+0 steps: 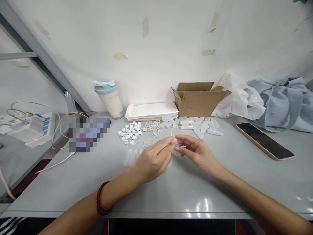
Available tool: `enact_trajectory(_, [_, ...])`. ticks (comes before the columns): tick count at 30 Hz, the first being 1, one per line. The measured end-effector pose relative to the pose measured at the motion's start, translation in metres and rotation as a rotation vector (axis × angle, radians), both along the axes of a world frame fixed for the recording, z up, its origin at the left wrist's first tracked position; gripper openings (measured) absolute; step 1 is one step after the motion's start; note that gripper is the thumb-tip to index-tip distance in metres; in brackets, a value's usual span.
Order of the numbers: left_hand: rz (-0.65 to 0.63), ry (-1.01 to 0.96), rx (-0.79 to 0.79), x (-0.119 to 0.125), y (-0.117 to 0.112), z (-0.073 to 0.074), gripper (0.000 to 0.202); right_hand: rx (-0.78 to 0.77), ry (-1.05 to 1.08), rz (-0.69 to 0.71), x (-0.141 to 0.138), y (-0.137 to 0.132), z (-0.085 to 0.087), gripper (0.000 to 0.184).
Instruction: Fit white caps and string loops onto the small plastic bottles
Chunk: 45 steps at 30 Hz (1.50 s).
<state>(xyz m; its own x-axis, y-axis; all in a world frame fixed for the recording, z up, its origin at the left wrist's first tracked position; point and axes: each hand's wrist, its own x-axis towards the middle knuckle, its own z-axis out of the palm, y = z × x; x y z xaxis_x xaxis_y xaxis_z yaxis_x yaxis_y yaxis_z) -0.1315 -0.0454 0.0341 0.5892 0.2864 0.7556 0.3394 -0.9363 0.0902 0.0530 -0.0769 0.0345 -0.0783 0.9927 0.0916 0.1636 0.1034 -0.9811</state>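
Between my hands is a small translucent plastic tube (175, 142), with a thin white string standing up from its top. My left hand (154, 158) has its fingers closed on the tube from the left and hides part of it. From the right, my right hand (195, 151) pinches the same tube with thumb and fingers. Several tubes with strings (132, 156) lie in a row beside my left hand, partly covered by it. Beyond it are a heap of white pointed caps (130, 131) and a tangle of white strings (154, 127). More translucent tubes (195, 124) lie loose behind my right hand.
At the back stand a tumbler (110, 101), a stack of white envelopes (154, 111) and an open cardboard box (199, 101). A white plastic bag (237, 98) and a blue cloth bag (281, 104) are rightward, near a phone (265, 140). Leftward lie a blurred device (90, 134) and a power strip (46, 127).
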Motion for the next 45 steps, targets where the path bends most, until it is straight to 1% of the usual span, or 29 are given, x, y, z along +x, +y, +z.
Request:
enact_trajectory(6, [-0.038, 0.049, 0.094, 0.001, 0.000, 0.001, 0.024, -0.041, 0.046, -0.011, 0.000, 0.001, 0.006, 0.035])
enact_trajectory(8, [-0.050, 0.062, 0.093, 0.001, -0.001, 0.001, 0.024, -0.061, 0.050, -0.029, 0.000, 0.002, 0.007, 0.036])
enact_trajectory(10, [-0.052, 0.050, 0.057, 0.001, -0.001, 0.001, 0.024, -0.082, 0.059, -0.035, 0.000, 0.002, 0.008, 0.037])
enact_trajectory(14, [-0.009, 0.025, -0.014, 0.001, 0.000, 0.007, 0.022, -0.110, 0.064, -0.035, -0.001, 0.001, 0.007, 0.034])
enact_trajectory(15, [0.002, 0.057, -0.011, 0.000, 0.001, 0.009, 0.024, -0.114, 0.063, -0.033, -0.001, 0.001, 0.007, 0.033])
enact_trajectory(18, [0.020, 0.222, 0.018, -0.001, 0.002, 0.013, 0.037, -0.120, 0.069, -0.005, -0.004, 0.000, 0.006, 0.029])
enact_trajectory(20, [0.034, 0.274, 0.035, -0.001, 0.003, 0.012, 0.039, -0.121, 0.077, 0.013, -0.005, 0.000, 0.005, 0.027])
enact_trajectory(23, [0.072, 0.238, 0.029, 0.000, 0.003, 0.006, 0.035, -0.130, 0.084, 0.014, -0.006, 0.000, 0.005, 0.026])
enact_trajectory(26, [0.097, 0.208, -0.020, 0.002, 0.003, 0.000, 0.034, -0.138, 0.078, 0.003, -0.006, 0.002, 0.005, 0.025])
enact_trajectory(30, [0.074, 0.202, -0.124, 0.002, 0.003, -0.004, 0.030, -0.143, 0.017, 0.006, -0.005, 0.003, 0.002, 0.024])
enact_trajectory(32, [0.063, 0.223, -0.200, 0.002, 0.003, -0.006, 0.030, -0.128, -0.061, 0.010, -0.005, 0.005, -0.001, 0.022])
enact_trajectory(36, [0.061, 0.317, -0.347, 0.002, 0.002, -0.008, 0.031, -0.059, -0.285, -0.001, -0.002, 0.008, -0.009, 0.019])
enact_trajectory(38, [0.062, 0.365, -0.394, 0.002, 0.001, -0.008, 0.029, -0.049, -0.332, -0.001, -0.001, 0.009, -0.011, 0.017])
enact_trajectory(40, [0.067, 0.399, -0.427, 0.002, 0.000, -0.006, 0.028, -0.074, -0.318, 0.013, 0.000, 0.009, -0.012, 0.016])
enact_trajectory(45, [0.075, 0.452, -0.472, 0.000, -0.001, 0.000, 0.030, -0.169, -0.165, 0.062, -0.003, 0.008, -0.010, 0.014])
